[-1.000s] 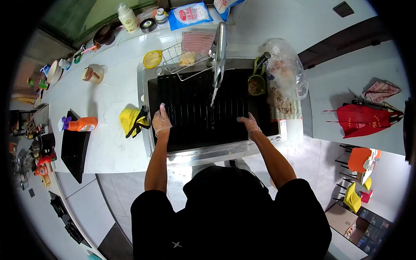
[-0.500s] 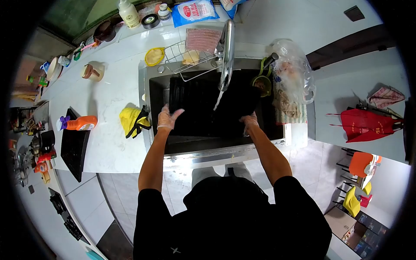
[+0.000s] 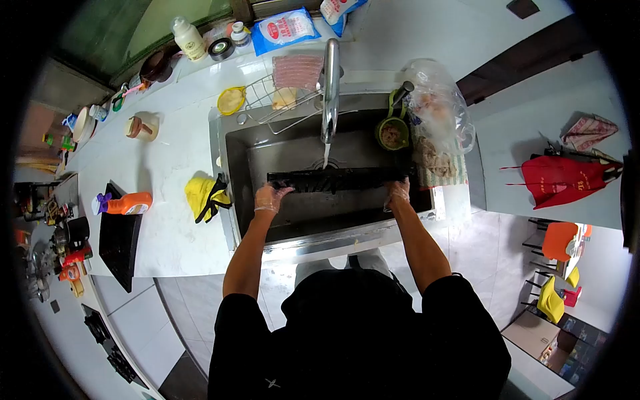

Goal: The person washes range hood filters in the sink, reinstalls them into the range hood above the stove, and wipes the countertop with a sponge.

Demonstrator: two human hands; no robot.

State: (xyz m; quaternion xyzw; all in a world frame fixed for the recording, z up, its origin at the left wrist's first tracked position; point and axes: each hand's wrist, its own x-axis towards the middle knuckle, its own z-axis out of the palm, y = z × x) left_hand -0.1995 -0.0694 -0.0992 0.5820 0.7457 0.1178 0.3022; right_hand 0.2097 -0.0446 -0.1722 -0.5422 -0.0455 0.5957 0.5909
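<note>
In the head view a flat black panel [image 3: 333, 179] is held nearly edge-on over the dark sink [image 3: 247, 150]. My left hand [image 3: 270, 198], in a clear plastic glove, is closed on the panel's left end. Gripping its right end is my right hand [image 3: 397, 193], also gloved. Water runs from the chrome faucet [image 3: 331, 93] just behind the panel's far edge. The panel's exact kind is not clear. In the sink's back right corner sits a green strainer [image 3: 393, 133] with brownish scraps in it.
A wire rack [image 3: 273, 100] spans the sink's back left. Yellow-black gloves [image 3: 205, 197] lie left of the sink, beyond them an orange spray bottle [image 3: 130, 203] beside another black panel [image 3: 119, 243]. A clear plastic bag [image 3: 437, 110] rests on the right.
The black panel has been tipped from lying broad across the sink to nearly edge-on, uncovering the basin and drain. Both hands still hold its ends and have shifted slightly.
</note>
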